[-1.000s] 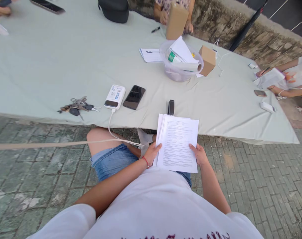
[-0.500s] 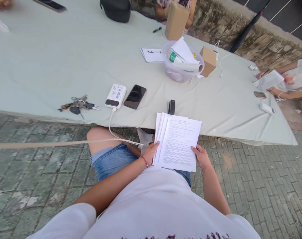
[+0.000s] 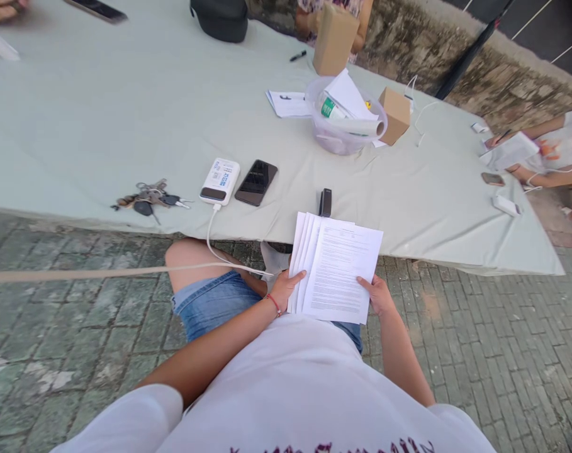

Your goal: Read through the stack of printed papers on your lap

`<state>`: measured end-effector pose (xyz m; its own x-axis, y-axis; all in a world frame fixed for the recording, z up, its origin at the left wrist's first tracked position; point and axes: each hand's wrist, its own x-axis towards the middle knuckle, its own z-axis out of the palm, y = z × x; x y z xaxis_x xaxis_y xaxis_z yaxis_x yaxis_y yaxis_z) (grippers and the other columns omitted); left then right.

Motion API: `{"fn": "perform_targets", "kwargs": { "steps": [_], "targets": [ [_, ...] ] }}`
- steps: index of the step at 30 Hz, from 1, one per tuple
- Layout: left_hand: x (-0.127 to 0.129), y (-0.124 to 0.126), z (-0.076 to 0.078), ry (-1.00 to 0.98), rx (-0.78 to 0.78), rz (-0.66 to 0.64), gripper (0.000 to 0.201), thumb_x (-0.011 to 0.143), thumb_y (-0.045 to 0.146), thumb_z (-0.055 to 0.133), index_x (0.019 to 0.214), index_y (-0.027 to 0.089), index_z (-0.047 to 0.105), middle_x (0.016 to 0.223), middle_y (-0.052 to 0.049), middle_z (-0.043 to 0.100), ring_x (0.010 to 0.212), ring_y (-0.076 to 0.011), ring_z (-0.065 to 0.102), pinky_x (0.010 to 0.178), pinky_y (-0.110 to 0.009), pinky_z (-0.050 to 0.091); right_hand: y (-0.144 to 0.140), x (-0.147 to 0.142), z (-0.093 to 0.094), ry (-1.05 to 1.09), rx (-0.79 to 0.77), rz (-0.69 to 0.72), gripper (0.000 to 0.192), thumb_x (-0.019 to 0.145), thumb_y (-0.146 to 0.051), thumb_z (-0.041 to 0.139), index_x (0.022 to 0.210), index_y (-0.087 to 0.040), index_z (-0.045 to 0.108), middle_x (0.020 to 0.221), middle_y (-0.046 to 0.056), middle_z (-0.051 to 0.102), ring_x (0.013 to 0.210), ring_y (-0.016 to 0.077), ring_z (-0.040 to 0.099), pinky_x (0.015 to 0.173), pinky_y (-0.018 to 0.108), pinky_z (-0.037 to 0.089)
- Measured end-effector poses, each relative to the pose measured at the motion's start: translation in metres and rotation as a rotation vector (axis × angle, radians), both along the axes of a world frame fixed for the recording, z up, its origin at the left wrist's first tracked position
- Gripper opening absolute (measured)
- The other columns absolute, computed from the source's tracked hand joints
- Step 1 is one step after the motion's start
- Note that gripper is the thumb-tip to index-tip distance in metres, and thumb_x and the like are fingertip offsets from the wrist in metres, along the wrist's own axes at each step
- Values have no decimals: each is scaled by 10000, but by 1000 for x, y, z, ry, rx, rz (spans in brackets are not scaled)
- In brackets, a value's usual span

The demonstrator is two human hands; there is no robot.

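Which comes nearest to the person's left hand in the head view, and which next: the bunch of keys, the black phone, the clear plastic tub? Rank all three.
From the left hand:
1. Black phone, on the table just beyond the hand, slightly left.
2. Bunch of keys, far left near the table's front edge.
3. Clear plastic tub, farther back on the table, to the right.

Stapler (image 3: 325, 202) and phone (image 3: 256, 182) flank bare cloth (image 3: 290, 189) ahead.
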<state>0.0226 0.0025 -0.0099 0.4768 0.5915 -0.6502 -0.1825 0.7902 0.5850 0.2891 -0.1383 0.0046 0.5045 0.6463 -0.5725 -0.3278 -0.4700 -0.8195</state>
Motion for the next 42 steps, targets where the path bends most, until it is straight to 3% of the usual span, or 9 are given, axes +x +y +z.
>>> {"fn": "perform_targets", "kwargs": {
  "steps": [4,9,15,22,30,35,42],
  "targets": [
    [1,0,-1,-36,-66,0,636,603,604,910,1004,129,777,1006,-133,809,966,-325,752,909,-443,594,-1,4,1,4,-4,24,489,651,-465,929,1033,-203,774,1087,78,805,998,301,767,952,459,612],
    [2,0,-4,-52,-80,12,618,583,556,937,979,110,776,933,-128,809,847,-282,753,815,-397,608,-2,8,-2,-12,-20,19,516,648,-514,920,1028,-194,778,1098,87,804,1028,318,762,981,464,605],
    [1,-1,-4,-26,-61,7,615,559,478,966,1018,115,776,968,-126,810,883,-295,759,858,-418,607,0,5,-6,-73,26,-32,574,647,-452,931,1134,-216,742,1179,71,785,1114,318,739,1036,478,585],
    [2,-2,-4,-50,-94,-29,650,614,584,915,1042,118,764,1037,-157,801,993,-337,752,925,-469,600,-3,10,-9,-71,-19,-11,466,677,-479,898,1035,-209,768,1111,90,800,1034,327,766,947,459,628],
    [2,-5,-1,-50,-18,-77,632,606,500,948,1068,115,754,1107,-168,791,1065,-351,735,1045,-524,532,11,4,3,-145,45,-48,526,661,-497,901,1085,-235,733,1096,60,800,990,293,752,894,438,614],
    [2,-4,-5,-40,-33,-64,585,620,529,932,1022,138,765,1082,-157,797,1061,-359,738,1044,-526,531,10,9,8,-317,62,-197,453,646,-595,848,859,-232,678,809,18,771,751,230,698,711,366,563],
    [3,-4,-4,-14,-21,-94,622,624,599,907,1022,143,764,1101,-173,791,1071,-361,733,1036,-519,533,-3,14,34,-249,42,-61,395,703,-568,842,819,-222,690,743,-9,736,628,170,608,620,306,478]
  ]
}}
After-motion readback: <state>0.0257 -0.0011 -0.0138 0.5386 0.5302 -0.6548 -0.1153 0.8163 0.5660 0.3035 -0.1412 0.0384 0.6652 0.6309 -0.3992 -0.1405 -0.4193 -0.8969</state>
